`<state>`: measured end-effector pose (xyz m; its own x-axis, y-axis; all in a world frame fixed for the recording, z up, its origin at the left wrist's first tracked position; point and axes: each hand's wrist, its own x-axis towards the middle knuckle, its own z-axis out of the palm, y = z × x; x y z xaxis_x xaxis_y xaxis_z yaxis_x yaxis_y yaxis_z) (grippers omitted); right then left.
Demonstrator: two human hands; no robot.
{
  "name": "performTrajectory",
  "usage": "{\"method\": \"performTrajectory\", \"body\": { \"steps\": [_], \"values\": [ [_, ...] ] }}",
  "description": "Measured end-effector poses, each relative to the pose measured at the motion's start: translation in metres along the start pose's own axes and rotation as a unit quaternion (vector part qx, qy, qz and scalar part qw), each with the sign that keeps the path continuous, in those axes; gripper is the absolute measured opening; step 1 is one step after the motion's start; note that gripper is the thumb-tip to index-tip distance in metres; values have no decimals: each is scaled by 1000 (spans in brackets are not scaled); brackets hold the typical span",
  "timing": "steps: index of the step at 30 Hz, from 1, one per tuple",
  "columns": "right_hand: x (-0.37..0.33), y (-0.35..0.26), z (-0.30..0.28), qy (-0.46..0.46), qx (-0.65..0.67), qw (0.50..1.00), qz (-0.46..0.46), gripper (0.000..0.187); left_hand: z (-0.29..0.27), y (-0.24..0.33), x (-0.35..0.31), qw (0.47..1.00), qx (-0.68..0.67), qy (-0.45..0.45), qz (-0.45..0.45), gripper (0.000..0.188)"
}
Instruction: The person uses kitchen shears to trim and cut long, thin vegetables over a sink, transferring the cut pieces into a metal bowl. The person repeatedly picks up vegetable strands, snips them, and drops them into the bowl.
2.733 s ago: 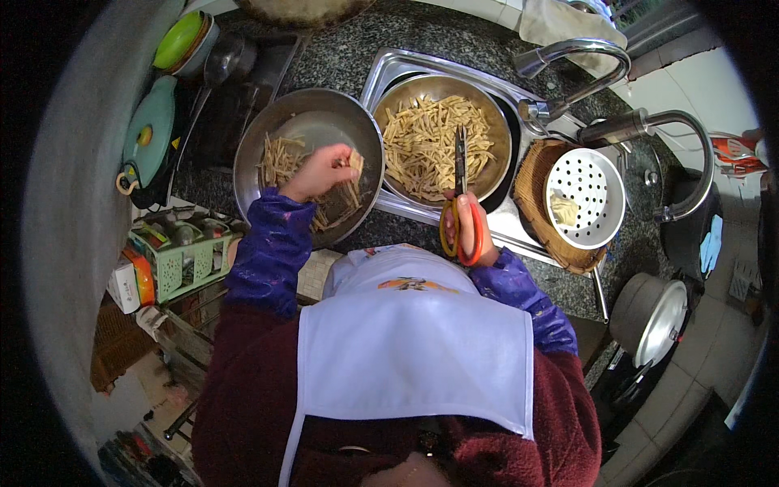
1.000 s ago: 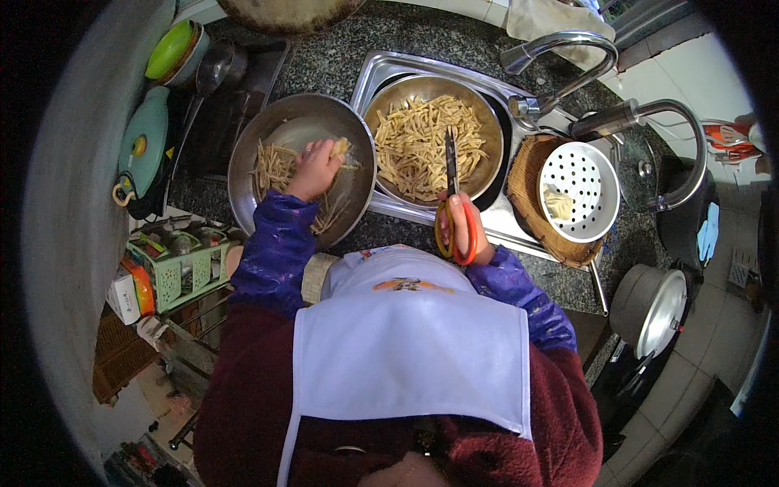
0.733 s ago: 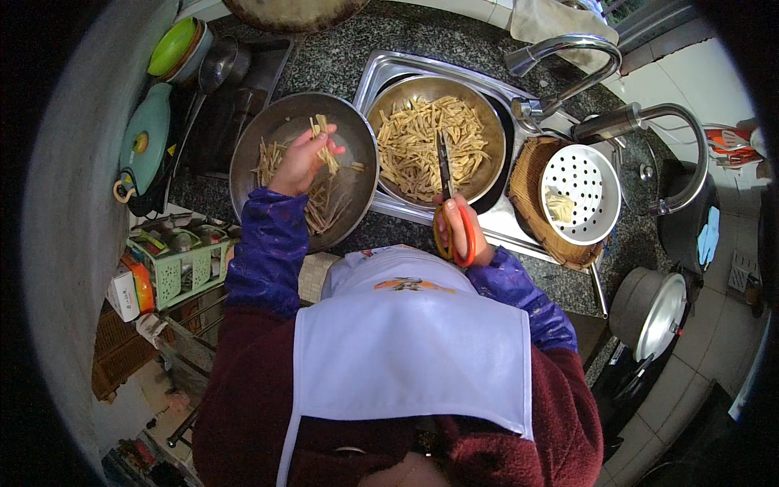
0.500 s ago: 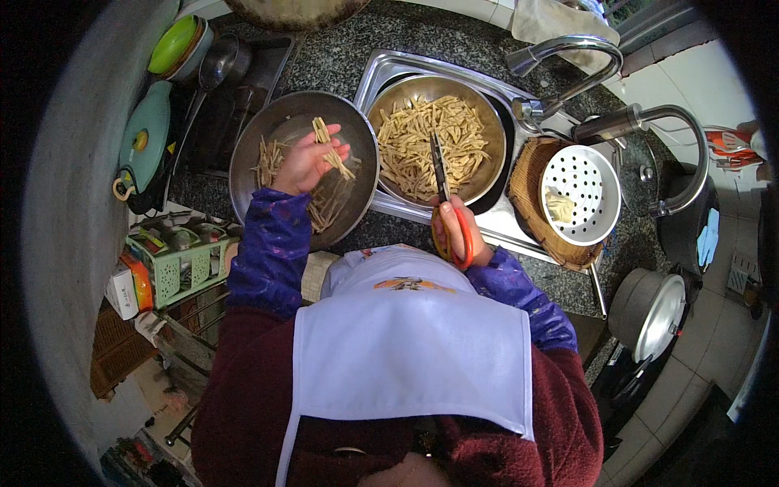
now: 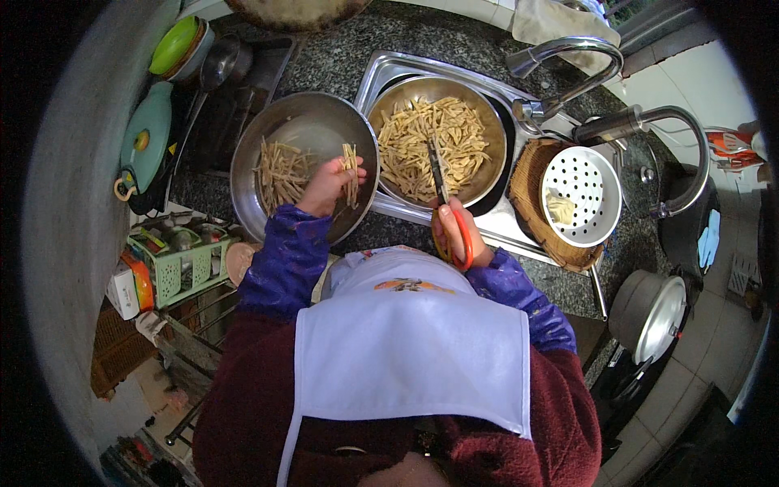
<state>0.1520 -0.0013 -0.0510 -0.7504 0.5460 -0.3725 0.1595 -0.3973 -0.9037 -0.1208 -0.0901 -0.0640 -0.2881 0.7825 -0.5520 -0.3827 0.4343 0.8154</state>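
Observation:
My left hand (image 5: 326,185) is closed on a small bundle of thin tan dried strips (image 5: 350,174), held upright over the right side of a wide metal basin (image 5: 304,111). More loose strips (image 5: 280,172) lie in that basin, to the left of the hand. My right hand (image 5: 473,234) grips a pair of red-handled scissors (image 5: 462,240). Their dark blades point away from me, over a steel bowl (image 5: 492,122) heaped with shorter tan pieces (image 5: 422,150). The blades look closed, with nothing visible between them.
The bowl sits in a steel sink (image 5: 381,63). A curved faucet (image 5: 596,47) rises behind it. At right, a white perforated basket (image 5: 604,183) rests on a woven tray (image 5: 523,183). Farther right stands a pot (image 5: 637,304). A green crate (image 5: 182,274) is at left.
My left hand has moved right and slightly down with its bundle, turning from palm-up to a closed grip. More strips show in the left basin. My right hand and the scissors have barely moved.

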Motion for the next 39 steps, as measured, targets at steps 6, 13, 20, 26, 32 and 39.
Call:
{"method": "performTrajectory", "body": {
  "steps": [6, 13, 20, 26, 32, 39],
  "values": [
    [-3, -9, 6, -91, -118, 989, -10, 26, 17, 25, -4, 996, -53, -9, 72, 25],
    [-4, -12, 7, -79, -139, 987, 3, 34, 61, 57, -5, 992, -20, -46, 113, 19],
    [-1, -7, 7, 9, -100, 991, -87, 26, 81, 56, 6, 994, -36, -65, 84, 16],
    [0, -11, 3, 37, -77, 996, -24, 29, 80, 60, -2, 990, -85, -110, -4, 19],
    [1, -7, 2, 30, -71, 997, -28, 33, 84, 47, 3, 993, -50, -102, 38, 22],
    [-3, -13, 2, -49, -109, 992, -40, 36, 85, 56, 3, 992, -86, -57, 67, 23]
  ]
}}
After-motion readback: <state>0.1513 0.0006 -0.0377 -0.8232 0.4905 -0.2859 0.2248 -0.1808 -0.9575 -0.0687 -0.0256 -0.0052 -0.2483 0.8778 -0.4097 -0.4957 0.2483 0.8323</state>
